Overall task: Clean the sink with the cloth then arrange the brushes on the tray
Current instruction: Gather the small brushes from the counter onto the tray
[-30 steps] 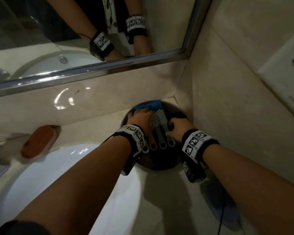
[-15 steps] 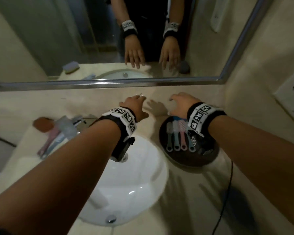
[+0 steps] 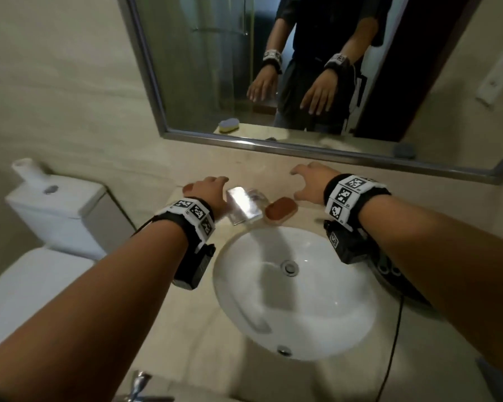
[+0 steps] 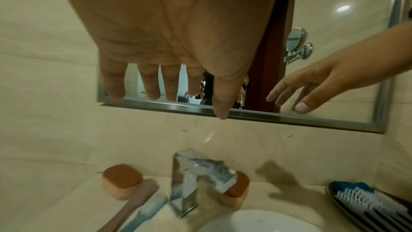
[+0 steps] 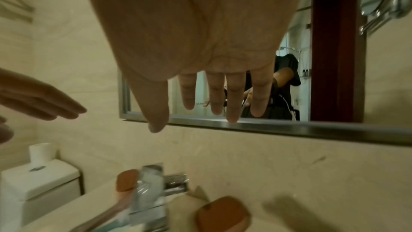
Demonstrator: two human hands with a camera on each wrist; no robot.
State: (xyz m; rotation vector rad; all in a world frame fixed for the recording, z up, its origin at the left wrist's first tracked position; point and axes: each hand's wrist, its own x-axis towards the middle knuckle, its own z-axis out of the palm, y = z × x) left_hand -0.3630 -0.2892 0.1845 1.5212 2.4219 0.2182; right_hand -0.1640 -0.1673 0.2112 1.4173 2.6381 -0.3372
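Left grip point(image 3: 208, 188): bare hand, palm down, fingers point(image 4: 151, 84) straight and spread, released, holding nothing; it hangs in the air over the back edge of the counter point(image 3: 192, 329).

Right grip point(image 3: 310, 181): bare hand, likewise released, fingers point(image 5: 231, 94) extended and slightly apart, nothing in it; level with the left grip and well apart from it.

Tap point(image 3: 243, 206): chrome, square-bodied, directly below and between the two grips, nearer the left one; blurred in the wrist views.

Sponge, brown-topped point(image 3: 281, 211): just right of the tap, below the right grip, resting on the counter.

Second brown-topped sponge point(image 4: 121, 181): on the counter below and to the left of the left grip, seen from the left wrist.

Two brushes outside the tray: one pink-handled point(image 4: 131, 204), one light blue point(image 4: 148, 207), lying side by side on the counter just left of the tap, under the left grip.

Sink point(image 3: 296, 288): white round basin, below and nearer the body than both grips, drain in the middle.

Tray point(image 4: 347, 209): dark, round, on the counter to the right of the sink, under the right wrist; it carries brushes point(image 4: 365, 200) with white bristles laid in a row. A blue item point(image 4: 343, 186) lies at the tray's far end; whether it is the cloth cannot be told.

Mirror point(image 3: 215, 68): steel-framed, on the wall beyond both grips.

Toilet cistern point(image 3: 55, 210): white, far left of the left grip, a paper roll point(image 3: 26, 168) on top.
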